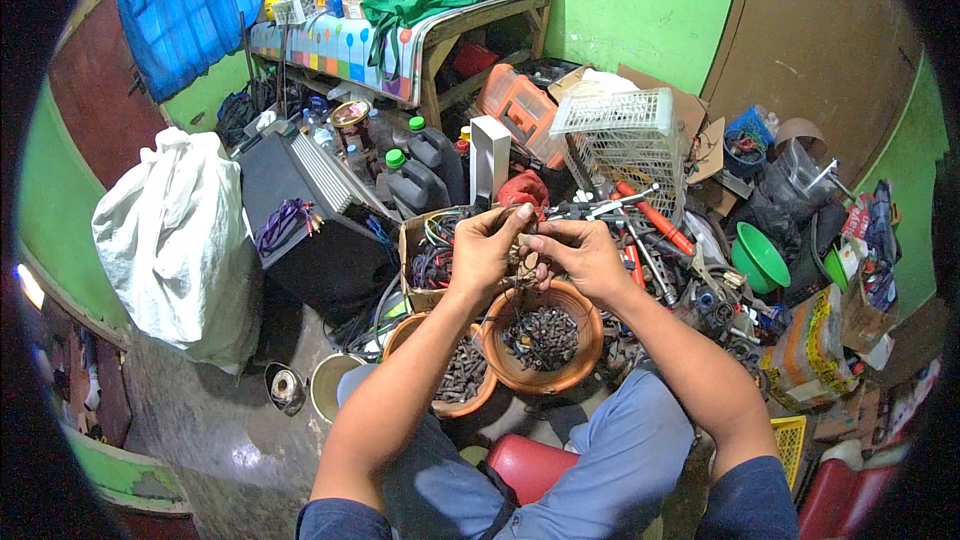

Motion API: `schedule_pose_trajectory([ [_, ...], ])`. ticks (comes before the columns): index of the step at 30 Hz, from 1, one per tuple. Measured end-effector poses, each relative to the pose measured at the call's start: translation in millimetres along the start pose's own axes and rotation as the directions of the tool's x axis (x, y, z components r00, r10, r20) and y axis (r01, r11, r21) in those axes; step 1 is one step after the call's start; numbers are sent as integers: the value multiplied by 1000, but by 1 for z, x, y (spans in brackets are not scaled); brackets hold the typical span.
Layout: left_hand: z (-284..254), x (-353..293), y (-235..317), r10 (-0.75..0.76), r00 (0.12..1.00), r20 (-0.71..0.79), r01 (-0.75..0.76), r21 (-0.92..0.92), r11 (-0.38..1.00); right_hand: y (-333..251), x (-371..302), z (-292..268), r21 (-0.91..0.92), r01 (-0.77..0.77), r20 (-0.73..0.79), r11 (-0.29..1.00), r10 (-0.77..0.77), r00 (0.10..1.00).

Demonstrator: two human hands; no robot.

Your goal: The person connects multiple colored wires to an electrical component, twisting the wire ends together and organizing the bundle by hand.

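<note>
Both my hands are raised close together in front of me, above two brown-orange pots. My left hand [486, 248] is closed, thumb and fingertips pinching a thin dark wire tangle [525, 270] with small brownish pieces on it. My right hand [582, 258] pinches the same tangle from the other side, its fingertips almost touching the left ones. Part of the tangle hangs over the right pot [594, 340], which holds many small dark grey pieces [542, 338]. The left pot [477, 403], partly behind my left forearm, holds similar grey pieces [462, 372].
Beyond the pots stands a cardboard box of cables [430, 265]. Dark jerrycans [412, 185], a white wire basket [620, 125] and an orange case [515, 105] crowd the floor. A green bowl [760, 258] lies right; a white sack [178, 250] stands left. A cluttered table [435, 65] is behind.
</note>
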State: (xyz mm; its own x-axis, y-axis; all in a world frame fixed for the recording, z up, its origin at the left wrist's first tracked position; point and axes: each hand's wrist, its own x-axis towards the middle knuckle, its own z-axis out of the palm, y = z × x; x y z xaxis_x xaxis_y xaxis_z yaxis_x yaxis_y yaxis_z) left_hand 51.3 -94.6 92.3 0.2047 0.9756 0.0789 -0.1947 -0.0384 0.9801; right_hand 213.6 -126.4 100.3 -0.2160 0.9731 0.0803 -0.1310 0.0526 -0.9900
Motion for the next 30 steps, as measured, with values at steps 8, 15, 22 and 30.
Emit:
schedule_pose_trajectory([
  [8,-4,11,-12,129,991,-39,-128,22,992,6,6,-10,56,25,-134,998,-17,991],
  [15,-3,11,-20,91,994,-59,-91,9,996,3,3,-4,45,50,-73,998,-47,996],
  [22,-1,6,-14,194,978,-82,-173,215,961,9,7,-10,29,30,-117,999,-27,993],
  [30,2,0,-9,122,993,-4,-119,163,979,9,7,-15,70,-5,-134,998,14,991],
])
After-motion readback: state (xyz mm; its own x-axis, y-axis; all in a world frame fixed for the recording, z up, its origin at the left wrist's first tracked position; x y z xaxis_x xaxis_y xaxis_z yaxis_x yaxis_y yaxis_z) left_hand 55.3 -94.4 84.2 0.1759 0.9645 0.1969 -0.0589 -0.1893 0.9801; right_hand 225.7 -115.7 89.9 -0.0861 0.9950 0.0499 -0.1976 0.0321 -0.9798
